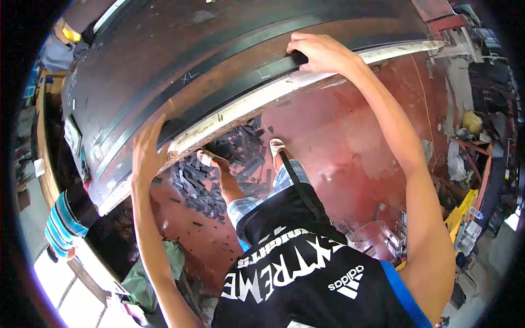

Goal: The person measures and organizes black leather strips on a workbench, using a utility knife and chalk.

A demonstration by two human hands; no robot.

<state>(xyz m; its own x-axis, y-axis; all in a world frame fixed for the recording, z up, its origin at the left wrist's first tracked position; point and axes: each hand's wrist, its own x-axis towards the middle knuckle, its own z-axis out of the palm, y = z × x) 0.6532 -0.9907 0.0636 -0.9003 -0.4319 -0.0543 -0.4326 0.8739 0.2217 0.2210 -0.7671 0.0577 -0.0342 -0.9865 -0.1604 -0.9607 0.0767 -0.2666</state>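
Note:
A long dark strip marked "L" lies along the front edge of a dark worktable. My right hand is curled over its right end, fingers and thumb closed round the dark material. Near the other end, my left hand rests at the table edge with its fingers stretched out and its thumb apart. Behind this strip lies another dark strip, marked "XL". A pale worn edge runs along the table's front. What lies under my left palm is hidden.
Many dark offcuts are scattered on the red floor around my feet. A person's striped sleeve shows at the far left. Green cloth hangs lower left. A metal frame stands at the table's right end.

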